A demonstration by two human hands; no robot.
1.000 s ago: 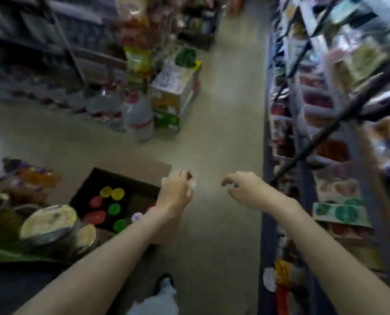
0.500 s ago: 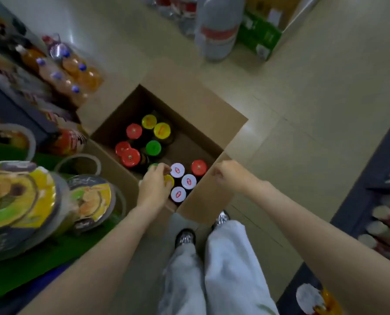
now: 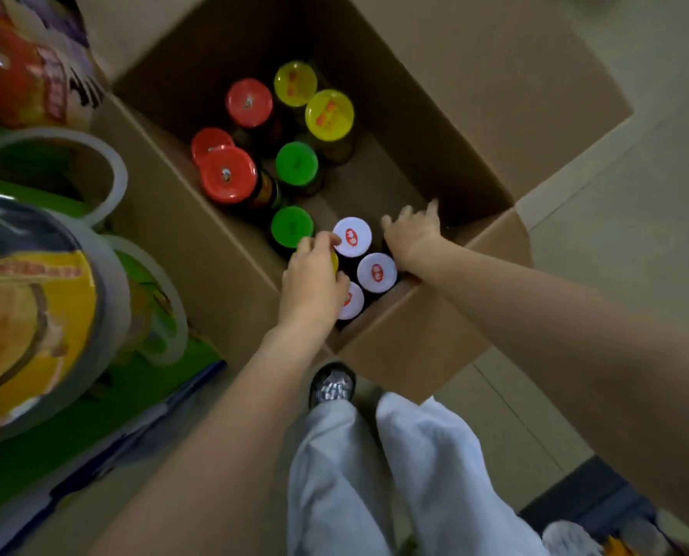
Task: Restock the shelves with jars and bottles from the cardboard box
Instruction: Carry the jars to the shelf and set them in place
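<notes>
Curled over a yellow-capped jar (image 3: 334, 262), my left hand (image 3: 313, 284) covers nearly all of its lid, fingertips (image 3: 327, 238) brushing the rim of the nearest white-lidded jar (image 3: 351, 237) — whether I truly grip the yellow one I cannot tell. Right hand (image 3: 413, 234) reaches down with fingers spread and relaxed, holding nothing, just beside that same white lid and close to the cardboard box (image 3: 435, 126) wall behind it.

Inside the box, three white lids cluster in the near corner by my hands, touching or nearly so. Two green-capped jars (image 3: 296, 163) stand toward the middle; red-lidded jars (image 3: 228, 174) line the left wall, and yellow-lidded jars (image 3: 329, 115) sit toward the far end. Bare cardboard floor opens on the right half of the box — room there for my right hand. Flaps fold outward on every side.

Left of the box, round tubs with handles (image 3: 34, 298) crowd against its wall. My shoe (image 3: 332, 385) stands at the box's near edge.
</notes>
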